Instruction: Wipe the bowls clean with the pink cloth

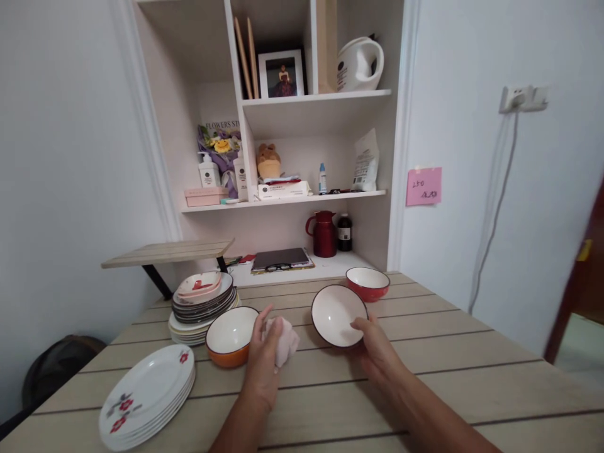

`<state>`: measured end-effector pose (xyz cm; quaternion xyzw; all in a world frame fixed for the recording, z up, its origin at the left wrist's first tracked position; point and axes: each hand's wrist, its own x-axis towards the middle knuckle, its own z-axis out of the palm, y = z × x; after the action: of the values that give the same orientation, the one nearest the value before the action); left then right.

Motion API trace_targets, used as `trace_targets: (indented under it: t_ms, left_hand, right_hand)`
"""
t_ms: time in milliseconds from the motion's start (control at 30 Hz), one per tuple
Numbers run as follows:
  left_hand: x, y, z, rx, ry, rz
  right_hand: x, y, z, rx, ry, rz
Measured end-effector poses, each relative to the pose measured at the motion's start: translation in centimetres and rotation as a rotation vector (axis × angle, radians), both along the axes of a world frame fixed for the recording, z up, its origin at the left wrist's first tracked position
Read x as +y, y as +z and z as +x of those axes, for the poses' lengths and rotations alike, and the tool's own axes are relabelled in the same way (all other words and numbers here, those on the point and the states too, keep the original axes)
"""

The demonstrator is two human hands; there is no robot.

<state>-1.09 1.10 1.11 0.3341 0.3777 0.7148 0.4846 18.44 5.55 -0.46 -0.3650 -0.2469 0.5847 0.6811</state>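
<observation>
My right hand [377, 349] grips the rim of a dark-edged bowl [337, 314], thumb inside, with its white interior tilted toward me. The bowl's outer colour is hidden. In my left hand [265, 358] is a crumpled pale cloth [285, 343], fingers closed around it. Just left of that hand, an orange bowl [229, 343] with a white inside rests on the table. A red bowl [370, 286] stands behind the held one, to the right.
Stacked oval flowered plates [155, 384] lie at front left. Behind them rises a pile of round plates [202, 311] topped by small dishes. The slatted table [462, 358] meets a shelf unit with a red jug [324, 234] and a dark bottle [345, 233].
</observation>
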Motion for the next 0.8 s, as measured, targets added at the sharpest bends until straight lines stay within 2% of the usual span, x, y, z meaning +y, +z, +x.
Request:
trace_targets:
  t_ms: [67,133,300,367,433,533,600,700,800]
  left_hand:
    - [-0.5,0.7,-0.2,-0.015,0.002,0.024]
    - [-1.1,1.4,0.0,-0.021,-0.017,0.056]
    - [-1.9,1.7,0.5,0.069,-0.130,0.156]
    - [-1.4,1.0,0.3,0.222,-0.151,0.195]
    - [-0.8,0.1,0.1,0.463,-0.094,0.249]
    - [-0.3,-1.0,0.2,0.902,0.109,0.418]
    - [-0.5,-1.4,0.4,1.124,0.228,0.494]
    - [-0.8,-1.7,0.5,1.302,0.381,0.552]
    - [-0.6,-2.0,0.2,1.448,0.384,0.619]
  right_hand:
    - [-0.4,0.5,-0.2,-0.028,-0.007,-0.064]
    - [-1.1,1.1,-0.6,-0.046,0.039,-0.060]
    - [-3.1,1.8,-2.2,-0.068,0.281,-0.036]
    - [-3.7,1.9,-2.8,-0.067,0.371,-0.053]
    - [-4.0,2.0,-3.3,-0.066,0.411,-0.044]
    - [-3.9,2.0,-3.4,-0.033,0.396,-0.060]
    - [-3.5,1.8,-3.1,0.003,0.366,-0.091]
    - [-3.0,1.7,-2.5,0.049,0.302,-0.071]
    - [-2.8,1.9,-2.3,0.047,0.244,-0.060]
